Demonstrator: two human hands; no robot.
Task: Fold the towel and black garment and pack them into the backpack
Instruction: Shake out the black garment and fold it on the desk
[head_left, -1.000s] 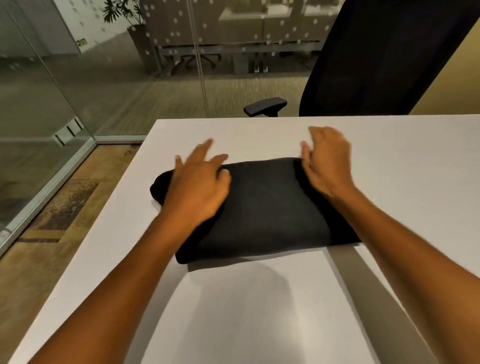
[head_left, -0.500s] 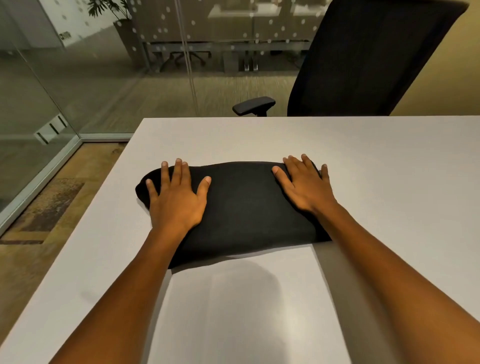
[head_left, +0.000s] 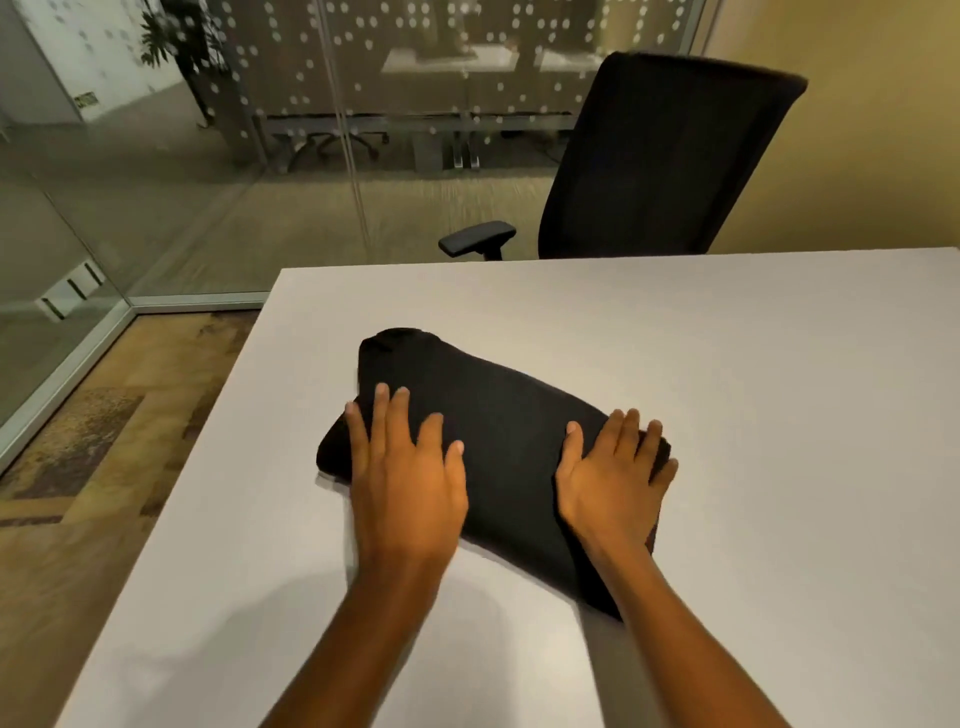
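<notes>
Two flat, released hands, left hand (head_left: 405, 483) and right hand (head_left: 613, 483), press the black garment (head_left: 504, 441), long axis far-left to near-right.

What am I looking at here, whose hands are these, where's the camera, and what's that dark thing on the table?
There is no machine here: a person wears a camera on their head, so you look forward and down at their own two bare arms. The left hand and right hand lie flat, fingers spread, pressing on a folded black garment that sits on a white table. Nothing is gripped or lifted; both hands are open. Behind the table stands a black office chair, with a glass wall beyond. No towel or backpack is in view.
</notes>
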